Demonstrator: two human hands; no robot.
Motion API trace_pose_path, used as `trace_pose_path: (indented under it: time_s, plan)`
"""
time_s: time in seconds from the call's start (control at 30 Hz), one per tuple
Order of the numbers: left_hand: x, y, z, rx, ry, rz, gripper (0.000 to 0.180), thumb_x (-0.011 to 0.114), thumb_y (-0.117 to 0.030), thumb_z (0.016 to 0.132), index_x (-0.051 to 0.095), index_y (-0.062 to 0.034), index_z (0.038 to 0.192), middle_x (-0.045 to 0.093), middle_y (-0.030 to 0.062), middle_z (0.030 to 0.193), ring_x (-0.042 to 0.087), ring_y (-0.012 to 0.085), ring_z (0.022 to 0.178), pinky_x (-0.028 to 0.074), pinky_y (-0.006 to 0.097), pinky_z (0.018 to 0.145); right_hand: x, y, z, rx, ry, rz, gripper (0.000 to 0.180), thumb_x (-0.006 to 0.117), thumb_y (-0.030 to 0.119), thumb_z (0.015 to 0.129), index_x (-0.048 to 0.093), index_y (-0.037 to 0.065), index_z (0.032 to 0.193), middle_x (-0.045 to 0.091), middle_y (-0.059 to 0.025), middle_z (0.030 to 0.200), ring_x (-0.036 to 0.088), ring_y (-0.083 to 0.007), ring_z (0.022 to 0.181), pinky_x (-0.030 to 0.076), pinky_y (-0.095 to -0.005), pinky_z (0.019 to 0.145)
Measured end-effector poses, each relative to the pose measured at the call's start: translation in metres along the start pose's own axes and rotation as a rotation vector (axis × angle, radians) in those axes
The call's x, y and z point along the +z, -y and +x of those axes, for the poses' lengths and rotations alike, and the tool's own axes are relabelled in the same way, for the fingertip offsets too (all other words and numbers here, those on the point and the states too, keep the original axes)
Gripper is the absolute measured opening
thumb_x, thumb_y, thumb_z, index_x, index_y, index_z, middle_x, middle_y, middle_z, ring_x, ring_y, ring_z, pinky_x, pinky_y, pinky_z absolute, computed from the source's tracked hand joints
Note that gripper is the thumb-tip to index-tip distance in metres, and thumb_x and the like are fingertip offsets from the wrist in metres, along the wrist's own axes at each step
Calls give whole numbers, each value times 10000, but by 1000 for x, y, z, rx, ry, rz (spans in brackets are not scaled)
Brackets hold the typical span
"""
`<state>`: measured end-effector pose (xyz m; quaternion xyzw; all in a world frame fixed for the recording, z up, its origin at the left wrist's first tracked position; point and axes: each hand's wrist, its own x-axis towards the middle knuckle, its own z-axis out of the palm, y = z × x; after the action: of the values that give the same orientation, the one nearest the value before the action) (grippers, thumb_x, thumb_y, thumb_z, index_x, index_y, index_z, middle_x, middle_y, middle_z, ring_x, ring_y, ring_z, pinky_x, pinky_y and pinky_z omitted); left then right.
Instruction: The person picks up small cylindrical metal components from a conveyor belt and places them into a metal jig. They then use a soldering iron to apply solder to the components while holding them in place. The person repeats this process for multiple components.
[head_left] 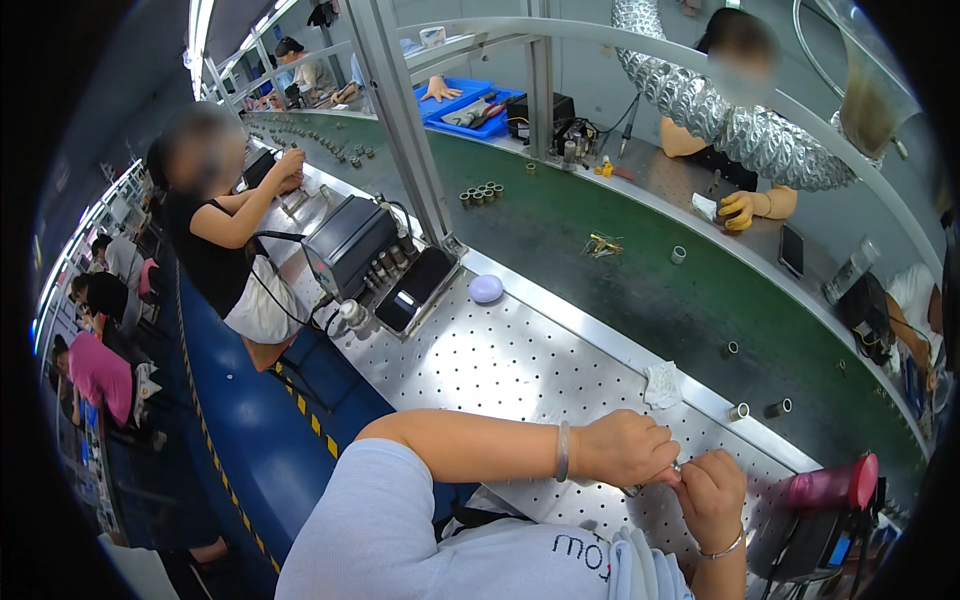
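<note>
My left hand [625, 447] and my right hand [712, 488] meet over the near edge of the perforated metal bench [540, 380]. Fingertips of both are pinched together around a small shiny metal piece [678, 466]. Most of it is hidden by the fingers, so its kind cannot be made out. Below my left fingers, a bit of metal also shows. A crumpled white tissue [662, 385] lies beyond my left hand. Two short metal cylinders, a nearer one [739, 412] and a darker one [779, 408], are on the green belt beyond my right hand.
A pink-lidded cup [830, 485] stands right of my right hand. To the left are a lilac egg-shaped object [486, 289], a phone [415, 290] and a black box [350, 245]. Thin pins [603, 246] and more cylinders [481, 194] lie on the belt. Co-workers sit around.
</note>
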<state>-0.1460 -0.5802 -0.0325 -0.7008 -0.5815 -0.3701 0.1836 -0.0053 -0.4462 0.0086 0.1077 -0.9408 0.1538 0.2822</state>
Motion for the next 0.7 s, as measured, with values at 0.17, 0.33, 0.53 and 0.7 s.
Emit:
trace_pose_path:
  time_s: [0.17,0.33,0.53,0.7]
  plan:
    - [-1,-5,3,-152,108,-72,282,556,-282,880,501,-79,692,509,69,584,526,233,498,412,339,444,-4,1,3,-33,34,-28,220,729,171,656,554,48,707,524,-56,667,518,-236,602,435,-341,519]
    - [-16,-6,30,-435,654,-215,325,509,-296,924,539,-40,726,578,122,627,556,291,537,430,369,491,-6,2,4,-58,39,-45,213,727,174,662,557,51,701,524,-51,669,517,-233,601,429,-339,516]
    - [-46,1,27,-630,624,-815,337,597,-281,895,482,7,1028,598,135,766,573,207,682,438,320,615,-5,2,-1,-28,20,3,220,736,192,655,570,58,708,533,-53,668,525,-232,601,431,-333,508]
    - [-28,3,-9,-506,444,-759,277,614,-188,875,508,-23,1071,609,137,891,610,268,794,472,349,686,-5,2,-2,-23,29,46,232,738,208,655,576,55,718,536,-49,669,530,-236,602,433,-332,506]
